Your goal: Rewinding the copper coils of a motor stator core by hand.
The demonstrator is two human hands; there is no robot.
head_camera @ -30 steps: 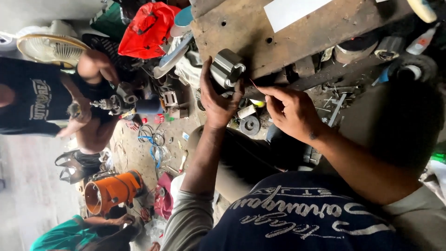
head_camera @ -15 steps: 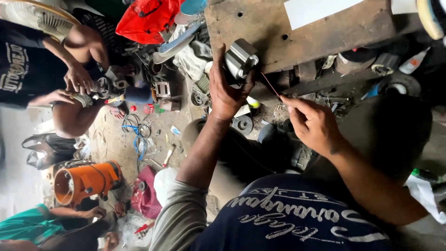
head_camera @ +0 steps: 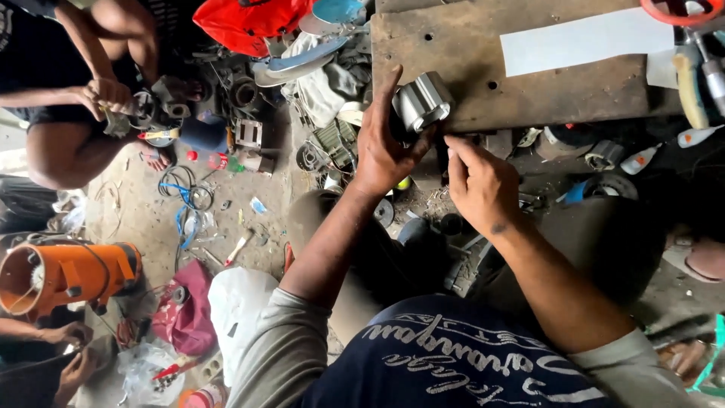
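Note:
My left hand grips a short silver metal cylinder, a motor-like part, and holds it against the edge of a worn wooden board. My right hand sits just below and right of the cylinder. Its fingers are pinched together, with the fingertips almost touching the part. I cannot see anything between those fingers. Both of my forearms reach up from the bottom of the view, over my dark printed shirt.
A white paper strip lies on the board. Scrap motor parts and coils litter the ground. An orange cylindrical machine lies at the left, with a red bag at the top. Another person's hands work on a part at the upper left.
My right hand has moved up and left toward the cylinder, closing the gap. The thin wire it pinched earlier is no longer visible. The view has shifted, and my left hand keeps its grip.

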